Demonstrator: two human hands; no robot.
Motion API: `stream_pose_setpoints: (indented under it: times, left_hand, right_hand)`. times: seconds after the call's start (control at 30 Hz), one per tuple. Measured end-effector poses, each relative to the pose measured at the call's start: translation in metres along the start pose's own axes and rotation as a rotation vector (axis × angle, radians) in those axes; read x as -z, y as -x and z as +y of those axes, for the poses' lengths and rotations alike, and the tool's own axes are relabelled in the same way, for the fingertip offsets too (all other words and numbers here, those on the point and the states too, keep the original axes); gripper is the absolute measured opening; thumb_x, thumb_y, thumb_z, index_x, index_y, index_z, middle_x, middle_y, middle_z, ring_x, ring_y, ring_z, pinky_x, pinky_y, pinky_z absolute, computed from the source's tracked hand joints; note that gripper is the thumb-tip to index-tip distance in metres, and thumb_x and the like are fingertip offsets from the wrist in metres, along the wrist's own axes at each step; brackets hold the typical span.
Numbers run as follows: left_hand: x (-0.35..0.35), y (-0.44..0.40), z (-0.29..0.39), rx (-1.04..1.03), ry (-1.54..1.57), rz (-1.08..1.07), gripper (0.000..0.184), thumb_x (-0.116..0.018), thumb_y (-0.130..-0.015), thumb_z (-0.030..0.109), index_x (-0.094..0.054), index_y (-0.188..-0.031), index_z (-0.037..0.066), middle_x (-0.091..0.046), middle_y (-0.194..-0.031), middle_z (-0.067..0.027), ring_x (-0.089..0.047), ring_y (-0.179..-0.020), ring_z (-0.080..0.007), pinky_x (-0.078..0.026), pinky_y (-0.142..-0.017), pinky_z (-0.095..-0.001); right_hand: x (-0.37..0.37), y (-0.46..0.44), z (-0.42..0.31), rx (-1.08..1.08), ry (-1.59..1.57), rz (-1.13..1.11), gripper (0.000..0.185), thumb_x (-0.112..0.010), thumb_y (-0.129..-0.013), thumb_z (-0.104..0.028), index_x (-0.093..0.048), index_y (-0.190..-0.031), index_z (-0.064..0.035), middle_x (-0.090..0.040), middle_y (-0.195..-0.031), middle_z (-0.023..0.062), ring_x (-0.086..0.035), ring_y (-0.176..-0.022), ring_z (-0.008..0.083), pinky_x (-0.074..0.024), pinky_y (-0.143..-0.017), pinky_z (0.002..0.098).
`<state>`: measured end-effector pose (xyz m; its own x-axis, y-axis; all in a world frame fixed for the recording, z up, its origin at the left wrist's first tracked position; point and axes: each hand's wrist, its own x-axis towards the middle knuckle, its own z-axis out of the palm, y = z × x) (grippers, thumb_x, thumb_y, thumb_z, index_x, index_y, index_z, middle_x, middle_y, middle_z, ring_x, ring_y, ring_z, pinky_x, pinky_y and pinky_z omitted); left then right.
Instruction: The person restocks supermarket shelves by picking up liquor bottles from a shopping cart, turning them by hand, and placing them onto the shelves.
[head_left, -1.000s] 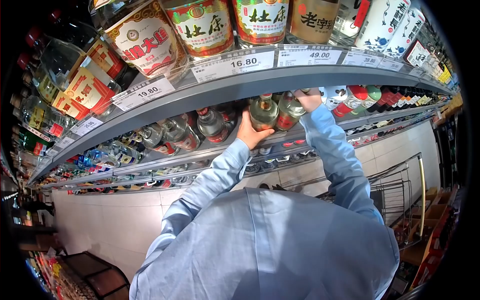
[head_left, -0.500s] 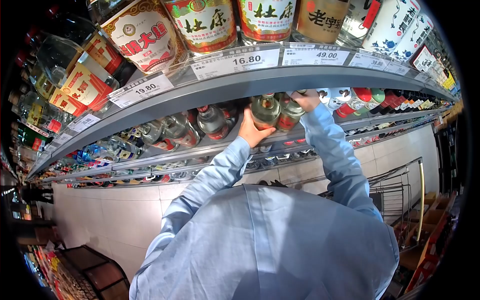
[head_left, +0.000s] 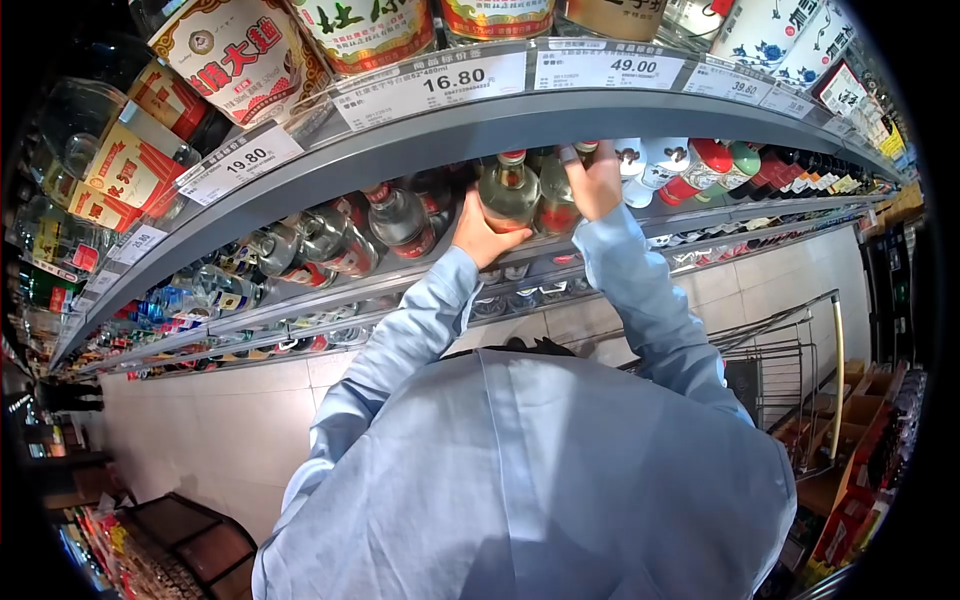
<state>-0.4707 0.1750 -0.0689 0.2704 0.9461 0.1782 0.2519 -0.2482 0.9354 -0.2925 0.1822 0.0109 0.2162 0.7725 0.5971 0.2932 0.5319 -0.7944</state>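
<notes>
Steady the clear, red-capped glass bottle (head_left: 508,193) evenly with your left hand's (head_left: 484,236) spread thumb and fingers; whether your right hand (head_left: 598,186) is pinching, I cannot tell.

At upper centre, the left hand's (head_left: 484,238) fingers are mostly hidden behind a bottle (head_left: 508,198). The right hand (head_left: 596,182) covers the neck of a second bottle (head_left: 556,205) — whether its fingertips touch the glass cannot be told. The top edge cuts off the big bottles (head_left: 365,35); the bottom edge crops the shirt (head_left: 520,480). At right, a sleeve (head_left: 665,320) hides part of the cart (head_left: 785,375). The smallest price tag (head_left: 786,101), upper right, is unreadable.
</notes>
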Motion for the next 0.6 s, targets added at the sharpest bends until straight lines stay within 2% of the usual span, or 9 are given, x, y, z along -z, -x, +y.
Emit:
stream_pose_setpoints:
  times: [0.3,0.4,0.47,0.5,0.53,0.6]
  left_hand:
    - [0.003,-0.002,0.003,-0.024,0.003,-0.028,0.089,-0.081,-0.051,0.025,-0.028,-0.118,0.002,-0.046,-0.111,-0.0175,-0.048,-0.105,-0.0271,-0.039,-0.089,-0.0347]
    - [0.006,0.003,0.017,0.009,-0.054,0.008,0.087,-0.08,-0.052,0.026,-0.029,-0.118,0.003,-0.05,-0.109,-0.0179,-0.052,-0.102,-0.0289,-0.041,-0.087,-0.0361]
    - [0.007,0.006,0.022,0.047,-0.059,0.031,0.087,-0.08,-0.052,0.026,-0.03,-0.118,0.003,-0.051,-0.109,-0.0185,-0.053,-0.101,-0.0304,-0.042,-0.086,-0.0372]
    - [0.006,0.008,0.02,0.032,-0.074,0.041,0.086,-0.08,-0.051,0.026,-0.03,-0.118,0.004,-0.051,-0.109,-0.0185,-0.053,-0.1,-0.0311,-0.042,-0.086,-0.0377]
    - [0.005,0.009,0.018,0.016,-0.089,0.056,0.086,-0.08,-0.051,0.026,-0.03,-0.118,0.004,-0.051,-0.108,-0.0186,-0.053,-0.1,-0.0318,-0.042,-0.085,-0.0382]
    - [0.006,0.01,0.015,0.007,-0.095,0.082,0.086,-0.08,-0.051,0.026,-0.03,-0.117,0.005,-0.052,-0.107,-0.0181,-0.053,-0.1,-0.0327,-0.042,-0.085,-0.0393]
  right_hand:
    - [0.009,-0.006,0.015,-0.095,-0.289,-0.098,0.027,-0.061,-0.075,0.002,-0.049,-0.099,-0.0003,-0.058,-0.088,0.0043,-0.054,-0.078,0.0076,-0.0436,-0.067,0.0208]
    - [0.01,-0.005,0.016,-0.09,-0.213,-0.086,0.033,-0.065,-0.074,-0.004,-0.048,-0.101,0.0002,-0.058,-0.09,0.0069,-0.056,-0.08,0.0113,-0.0443,-0.069,0.0236]
    - [0.007,0.003,-0.007,-0.019,0.05,0.048,0.04,-0.068,-0.07,-0.007,-0.047,-0.103,0.0003,-0.056,-0.095,0.0108,-0.056,-0.086,0.0174,-0.0441,-0.073,0.0284]
    - [0.006,0.009,-0.017,0.018,0.182,0.113,0.043,-0.07,-0.069,-0.009,-0.046,-0.104,0.0003,-0.056,-0.097,0.0128,-0.055,-0.089,0.0205,-0.0441,-0.075,0.0308]
    - [0.006,0.013,-0.018,0.315,0.359,0.201,0.054,-0.072,-0.065,-0.015,-0.044,-0.109,0.0009,-0.051,-0.105,0.0188,-0.05,-0.1,0.0311,-0.0408,-0.082,0.0374]
    - [0.011,0.021,-0.034,0.648,0.607,0.199,0.059,-0.071,-0.065,-0.018,-0.042,-0.113,0.0019,-0.048,-0.109,0.0207,-0.046,-0.103,0.0352,-0.0384,-0.086,0.0392]
